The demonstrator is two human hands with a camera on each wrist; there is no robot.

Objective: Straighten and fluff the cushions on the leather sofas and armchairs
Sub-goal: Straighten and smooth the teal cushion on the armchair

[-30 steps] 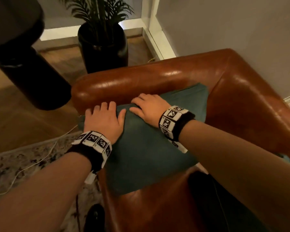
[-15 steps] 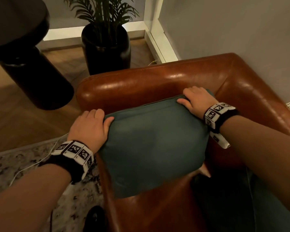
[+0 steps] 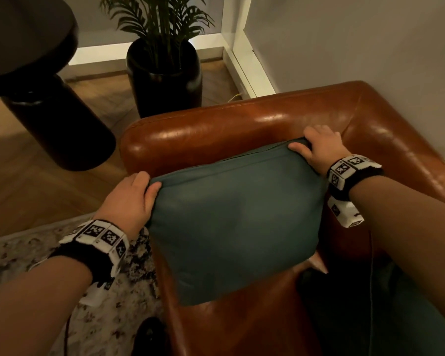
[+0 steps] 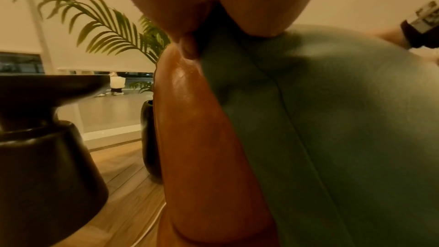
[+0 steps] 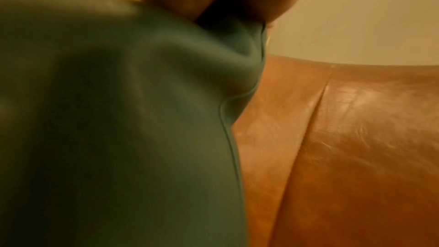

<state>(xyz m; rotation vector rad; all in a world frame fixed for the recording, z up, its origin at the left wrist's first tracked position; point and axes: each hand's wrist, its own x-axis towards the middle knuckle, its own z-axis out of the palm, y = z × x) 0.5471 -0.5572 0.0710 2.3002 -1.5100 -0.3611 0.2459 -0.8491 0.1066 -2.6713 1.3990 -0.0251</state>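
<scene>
Nearest to me, both forearms reach in, each with a black wristband carrying white tag blocks. My left hand point(image 3: 131, 199) grips the upper left corner of the teal cushion point(image 3: 237, 222), thumb point(image 3: 153, 192) on the front face, other fingers curled behind the edge; the left wrist view shows the pinch close up, with fabric caught between thumb and fingers. My right hand point(image 3: 319, 147) grips the upper right corner the same way, thumb point(image 3: 299, 147) on the front, fingers wrapped over the top seam; the right wrist view is blurry but shows the fabric bunched into the grasp. The cushion stands upright on the brown leather armchair point(image 3: 242, 129), lower edge on the seat, top edge just in front of the padded armrest, slightly tilted so the right corner sits higher and further back. Its face bulges smooth, with a seam line along the top. Something dark lies on the seat at lower right; I can't tell what. A thin cable point(image 3: 370, 278) hangs down from the right wristband. Left of the chair there's a patterned rug point(image 3: 36, 242) on the wood floor point(image 3: 36, 176). Further out a dark round side table point(image 3: 49, 104) stands at left. Behind the armrest is a black planter point(image 3: 165, 83) with a palm-type plant point(image 3: 159, 19), near the white skirting and grey wall point(image 3: 344, 42).
</scene>
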